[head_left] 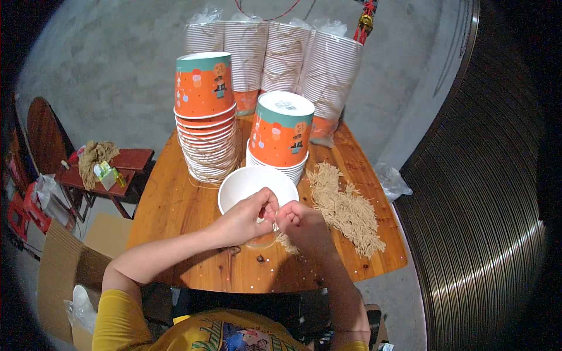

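Observation:
A white paper bucket (249, 184) stands right in front of me, its pale inside showing. Over its near rim, my left hand (249, 217) and my right hand (301, 223) meet with fingertips almost touching. Both are closed in a pinch. Something small and pale shows between the fingertips, too little of it to name. A small tuft of beige string (287, 243) lies below my right hand. To the right, a pile of beige string pieces (348, 213) is spread on the wooden table (193, 234).
Behind the bucket stand two upside-down stacks of orange and green paper buckets, a taller left stack (204, 88) wound with string and a shorter right stack (280, 137). Several bagged white stacks (331, 70) line the back. A red bench (132, 159) and cardboard (64, 269) lie left.

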Action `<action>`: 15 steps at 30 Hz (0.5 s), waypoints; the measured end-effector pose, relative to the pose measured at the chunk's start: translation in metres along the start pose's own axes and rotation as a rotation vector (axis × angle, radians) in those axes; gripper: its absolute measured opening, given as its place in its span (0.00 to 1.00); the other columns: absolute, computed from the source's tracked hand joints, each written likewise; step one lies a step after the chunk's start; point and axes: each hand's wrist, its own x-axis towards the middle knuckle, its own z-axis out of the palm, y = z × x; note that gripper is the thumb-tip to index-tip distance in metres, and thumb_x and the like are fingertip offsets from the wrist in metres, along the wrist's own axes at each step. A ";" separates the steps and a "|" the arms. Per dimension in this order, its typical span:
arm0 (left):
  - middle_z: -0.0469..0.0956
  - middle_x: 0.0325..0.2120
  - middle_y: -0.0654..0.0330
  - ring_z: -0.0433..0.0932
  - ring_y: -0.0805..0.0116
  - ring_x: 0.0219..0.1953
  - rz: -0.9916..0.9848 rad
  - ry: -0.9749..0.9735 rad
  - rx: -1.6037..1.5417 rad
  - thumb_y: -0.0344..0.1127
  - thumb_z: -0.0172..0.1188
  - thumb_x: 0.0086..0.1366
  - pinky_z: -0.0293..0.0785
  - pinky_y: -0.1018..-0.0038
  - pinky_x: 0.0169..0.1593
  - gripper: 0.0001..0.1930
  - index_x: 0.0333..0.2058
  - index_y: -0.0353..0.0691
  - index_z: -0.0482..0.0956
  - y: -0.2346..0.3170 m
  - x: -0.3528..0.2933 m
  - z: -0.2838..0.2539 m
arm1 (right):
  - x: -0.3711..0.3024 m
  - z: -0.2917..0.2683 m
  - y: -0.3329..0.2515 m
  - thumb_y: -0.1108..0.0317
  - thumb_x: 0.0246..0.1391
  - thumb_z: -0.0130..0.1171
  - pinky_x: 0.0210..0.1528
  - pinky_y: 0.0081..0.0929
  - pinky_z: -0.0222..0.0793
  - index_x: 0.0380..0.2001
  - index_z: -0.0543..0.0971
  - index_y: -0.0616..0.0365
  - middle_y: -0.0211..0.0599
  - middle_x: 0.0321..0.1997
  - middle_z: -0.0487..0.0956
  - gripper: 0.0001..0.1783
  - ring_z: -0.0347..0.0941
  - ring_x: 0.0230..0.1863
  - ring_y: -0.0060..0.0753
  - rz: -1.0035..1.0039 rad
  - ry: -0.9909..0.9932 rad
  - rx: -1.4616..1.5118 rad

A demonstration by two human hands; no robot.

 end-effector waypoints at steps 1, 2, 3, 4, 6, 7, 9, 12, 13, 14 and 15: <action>0.70 0.25 0.62 0.71 0.72 0.29 -0.008 0.003 0.008 0.25 0.57 0.54 0.70 0.75 0.35 0.11 0.35 0.37 0.65 0.000 0.000 0.000 | 0.001 0.000 -0.003 0.69 0.53 0.56 0.26 0.14 0.61 0.28 0.75 0.59 0.20 0.21 0.70 0.05 0.62 0.23 0.12 0.080 0.002 -0.008; 0.70 0.25 0.62 0.71 0.72 0.29 -0.013 0.007 0.016 0.25 0.57 0.54 0.70 0.75 0.36 0.11 0.35 0.37 0.65 0.001 0.000 -0.001 | 0.002 -0.001 -0.005 0.69 0.53 0.56 0.27 0.14 0.62 0.28 0.75 0.59 0.21 0.21 0.70 0.05 0.63 0.24 0.12 0.159 0.004 -0.017; 0.70 0.25 0.62 0.71 0.72 0.29 -0.011 0.008 0.016 0.25 0.57 0.54 0.70 0.75 0.36 0.11 0.35 0.37 0.65 0.001 0.000 -0.001 | 0.003 -0.001 -0.003 0.69 0.53 0.56 0.27 0.14 0.62 0.28 0.75 0.59 0.21 0.21 0.70 0.05 0.63 0.24 0.12 0.158 0.005 -0.019; 0.70 0.25 0.62 0.71 0.73 0.29 -0.022 -0.001 0.006 0.25 0.57 0.54 0.69 0.76 0.36 0.12 0.35 0.37 0.65 0.001 0.000 -0.002 | 0.004 -0.001 0.004 0.69 0.53 0.56 0.29 0.14 0.63 0.29 0.75 0.60 0.22 0.22 0.71 0.05 0.64 0.25 0.13 0.154 0.007 0.067; 0.69 0.25 0.63 0.70 0.74 0.29 -0.032 -0.012 -0.006 0.25 0.57 0.54 0.69 0.76 0.36 0.12 0.36 0.38 0.65 0.000 0.002 -0.003 | 0.006 -0.004 0.012 0.69 0.53 0.55 0.30 0.15 0.63 0.30 0.76 0.60 0.22 0.23 0.71 0.05 0.65 0.27 0.13 0.151 0.012 0.154; 0.69 0.25 0.63 0.70 0.74 0.29 -0.050 -0.028 -0.014 0.25 0.57 0.54 0.69 0.77 0.36 0.12 0.36 0.38 0.65 0.000 0.003 -0.004 | 0.007 -0.006 0.015 0.68 0.54 0.56 0.31 0.17 0.65 0.30 0.75 0.60 0.24 0.24 0.73 0.06 0.66 0.27 0.15 0.116 0.017 0.186; 0.69 0.25 0.64 0.70 0.75 0.29 -0.073 -0.041 -0.021 0.25 0.56 0.55 0.69 0.78 0.36 0.12 0.36 0.38 0.64 0.000 0.002 -0.004 | 0.007 -0.006 0.017 0.67 0.54 0.56 0.31 0.19 0.66 0.31 0.75 0.59 0.26 0.25 0.74 0.06 0.68 0.28 0.16 0.080 0.017 0.222; 0.69 0.24 0.65 0.69 0.77 0.29 -0.083 -0.030 -0.050 0.25 0.56 0.55 0.69 0.78 0.36 0.11 0.36 0.38 0.64 0.000 0.002 -0.005 | 0.003 -0.004 0.016 0.67 0.53 0.56 0.32 0.21 0.67 0.31 0.74 0.59 0.29 0.27 0.75 0.07 0.69 0.28 0.19 -0.053 0.015 -0.016; 0.69 0.24 0.65 0.69 0.77 0.28 -0.087 -0.035 -0.051 0.25 0.57 0.56 0.69 0.79 0.35 0.11 0.36 0.38 0.65 0.001 0.002 -0.005 | 0.000 -0.002 0.011 0.68 0.53 0.56 0.30 0.19 0.66 0.31 0.75 0.59 0.26 0.26 0.73 0.06 0.68 0.26 0.18 -0.055 0.025 -0.063; 0.68 0.24 0.65 0.68 0.78 0.28 -0.092 -0.041 -0.052 0.25 0.57 0.56 0.69 0.79 0.35 0.11 0.36 0.38 0.65 0.001 0.002 -0.006 | -0.001 0.001 0.007 0.68 0.54 0.56 0.28 0.18 0.65 0.31 0.76 0.60 0.24 0.26 0.72 0.06 0.66 0.25 0.16 -0.056 0.034 -0.110; 0.68 0.24 0.65 0.68 0.78 0.28 -0.092 -0.041 -0.052 0.25 0.57 0.56 0.69 0.79 0.35 0.11 0.36 0.38 0.65 0.001 0.002 -0.006 | -0.001 0.002 0.006 0.68 0.54 0.56 0.28 0.18 0.65 0.31 0.76 0.60 0.24 0.26 0.72 0.06 0.66 0.25 0.16 -0.056 0.034 -0.109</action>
